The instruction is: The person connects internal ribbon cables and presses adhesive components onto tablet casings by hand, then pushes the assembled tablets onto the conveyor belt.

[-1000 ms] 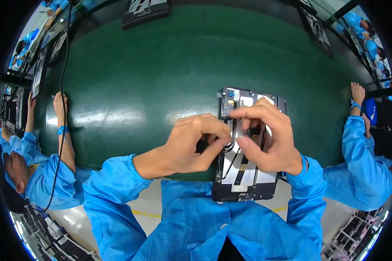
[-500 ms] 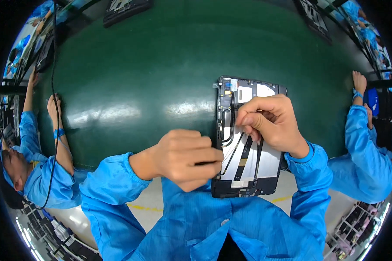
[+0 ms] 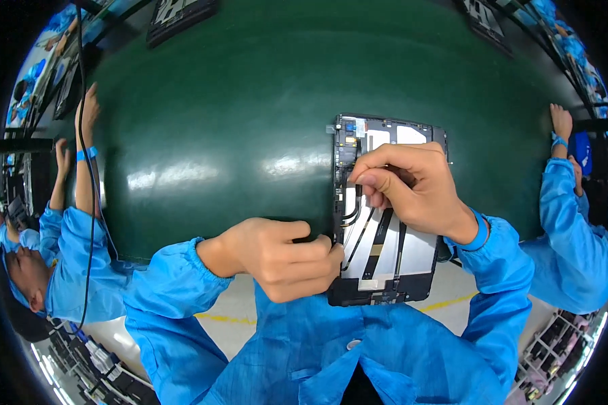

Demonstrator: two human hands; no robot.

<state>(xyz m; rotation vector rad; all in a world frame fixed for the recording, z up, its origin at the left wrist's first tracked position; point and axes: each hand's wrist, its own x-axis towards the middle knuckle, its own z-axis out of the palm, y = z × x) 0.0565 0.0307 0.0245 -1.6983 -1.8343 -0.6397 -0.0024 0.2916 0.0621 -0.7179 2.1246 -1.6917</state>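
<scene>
Head view: beyond our opened device (image 3: 385, 236) at the green table's (image 3: 216, 121) near edge lies another (image 3: 179, 19); a black cable (image 3: 90, 256) hangs left. Our right hand (image 3: 412, 189), thumb and forefinger pinched, covers its middle; any grip is unclear. Our left hand (image 3: 280, 260) curls beside it, grip hidden. Since half a second ago, a co-worker's hand (image 3: 89, 111) at left has reached farther forward.

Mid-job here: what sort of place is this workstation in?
Most likely an electronics assembly or repair floor. An opened flat black device with silvery panels and thin black cables sits at a long glossy green work surface, and people in bright blue fabric jackets sit on both sides.
</scene>
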